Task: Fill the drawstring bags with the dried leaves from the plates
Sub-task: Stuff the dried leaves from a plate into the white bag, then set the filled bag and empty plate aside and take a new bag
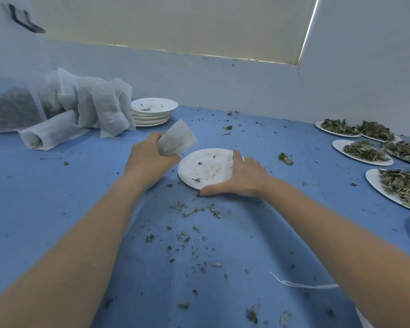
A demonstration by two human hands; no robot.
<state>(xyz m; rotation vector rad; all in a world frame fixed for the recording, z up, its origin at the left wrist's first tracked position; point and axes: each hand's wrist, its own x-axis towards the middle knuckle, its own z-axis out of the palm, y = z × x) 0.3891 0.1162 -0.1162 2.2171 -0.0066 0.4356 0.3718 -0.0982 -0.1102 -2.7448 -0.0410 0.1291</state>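
Note:
My left hand [149,157] grips a white drawstring bag [178,139] by its neck, just left of a white paper plate [199,169] that holds only leaf crumbs. On that plate's right rim lies my right hand [240,177], thumb under the near edge and fingers over the top. Several plates heaped with dried leaves [365,151] line the table's right side.
A stack of emptied plates [152,112] stands at the back, beside a heap of white bags [92,107] against the wall. Leaf bits [194,210] litter the blue table cloth [57,185]. A loose white drawstring [298,284] lies near my right forearm.

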